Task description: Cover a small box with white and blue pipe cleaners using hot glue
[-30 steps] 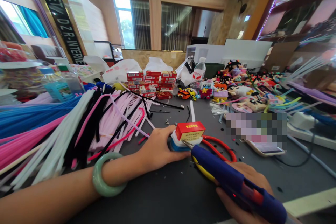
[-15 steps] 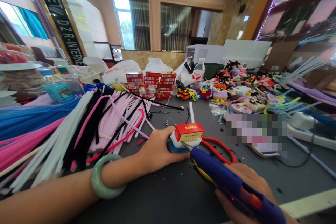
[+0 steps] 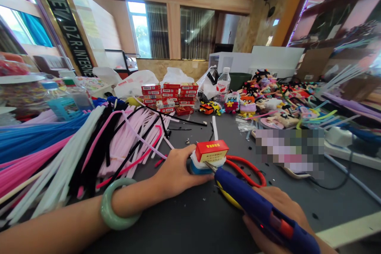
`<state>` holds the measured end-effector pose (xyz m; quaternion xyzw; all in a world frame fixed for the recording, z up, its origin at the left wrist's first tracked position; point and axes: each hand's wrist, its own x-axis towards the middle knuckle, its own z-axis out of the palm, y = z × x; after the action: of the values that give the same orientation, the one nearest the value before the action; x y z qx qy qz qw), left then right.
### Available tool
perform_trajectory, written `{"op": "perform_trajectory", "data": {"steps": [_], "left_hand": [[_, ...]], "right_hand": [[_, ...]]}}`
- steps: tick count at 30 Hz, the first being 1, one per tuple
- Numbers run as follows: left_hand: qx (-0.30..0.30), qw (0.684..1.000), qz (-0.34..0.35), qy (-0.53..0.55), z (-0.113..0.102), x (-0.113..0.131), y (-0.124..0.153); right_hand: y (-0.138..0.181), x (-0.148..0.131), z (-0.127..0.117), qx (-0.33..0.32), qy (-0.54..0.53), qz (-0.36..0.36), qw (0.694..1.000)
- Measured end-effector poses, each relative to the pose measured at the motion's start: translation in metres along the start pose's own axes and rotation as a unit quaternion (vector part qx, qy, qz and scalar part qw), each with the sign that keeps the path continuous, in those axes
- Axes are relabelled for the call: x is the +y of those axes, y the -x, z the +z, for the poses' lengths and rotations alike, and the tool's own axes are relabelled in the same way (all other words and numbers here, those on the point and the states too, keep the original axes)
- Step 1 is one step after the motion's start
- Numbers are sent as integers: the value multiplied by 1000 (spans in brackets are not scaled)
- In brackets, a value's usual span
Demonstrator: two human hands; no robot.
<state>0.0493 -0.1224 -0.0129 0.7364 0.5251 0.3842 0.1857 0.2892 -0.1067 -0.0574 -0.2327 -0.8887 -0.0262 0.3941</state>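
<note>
My left hand (image 3: 174, 170), with a green bangle (image 3: 114, 204) on its wrist, is wrapped round a small blue and white block (image 3: 202, 166). On top of that block sits a red and yellow box (image 3: 212, 151). In my right hand (image 3: 281, 210) is a blue glue gun (image 3: 262, 202) with a small red light lit on its side. Its metal nozzle points at the lower front edge of the box, where the box meets the white part. Whether glue is coming out cannot be made out. Scissors with red handles (image 3: 258, 176) lie behind the gun, partly covered by it.
Bundles of coloured pipe cleaners (image 3: 59, 166) spread over the left side. Stacked red boxes (image 3: 169, 97) stand at the back, with a plastic bottle (image 3: 223, 81) beside them. Fuzzy dolls (image 3: 264, 99) crowd the back right, near a blurred phone-like object (image 3: 293, 172) and a white power strip (image 3: 342, 162).
The whole view has shifted slightly. Both hands keep their grip, and the nozzle stays at the front edge of the box.
</note>
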Motion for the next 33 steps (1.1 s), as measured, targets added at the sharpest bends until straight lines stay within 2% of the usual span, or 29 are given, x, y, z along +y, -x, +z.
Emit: {"op": "perform_trajectory", "data": {"steps": [7, 10, 15, 19, 27, 33], "left_hand": [[1, 1000, 4, 3, -1, 0, 0], [-4, 1000, -1, 9, -1, 0, 0], [-2, 1000, -2, 10, -1, -1, 0], [-3, 1000, -5, 10, -1, -1, 0], [1, 1000, 2, 11, 0, -1, 0], [-1, 1000, -6, 7, -1, 0, 0]], "right_hand": [[17, 9, 23, 115, -11, 30, 993], [20, 13, 25, 100, -5, 40, 994], [19, 19, 19, 90, -9, -6, 996], [19, 15, 18, 75, 3, 35, 997], [14, 5, 14, 77, -23, 38, 996], [17, 6, 14, 73, 0, 51, 996]]}}
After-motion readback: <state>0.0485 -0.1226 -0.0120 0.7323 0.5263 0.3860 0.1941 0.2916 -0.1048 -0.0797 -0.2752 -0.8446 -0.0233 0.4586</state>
